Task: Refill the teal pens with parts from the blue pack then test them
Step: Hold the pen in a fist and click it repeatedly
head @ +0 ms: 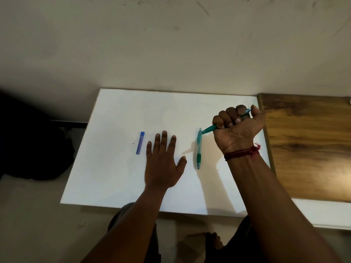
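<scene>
Here the right hand (237, 126) grips one slim teal plastic pen (209, 128) in its fist, just right of the second teal pen (198, 149) lying on the white bench (117, 177); the left hand (163, 164) rests flat and empty left of that pen, beside the flat blue refill pack (140, 142). Best steady the barrel with both hands before unscrewing.

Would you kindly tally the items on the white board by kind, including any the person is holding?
Teal pens: 2, one lying on the white board at, one gripped in the right hand at
Blue pack: 1
Total: 3
</scene>
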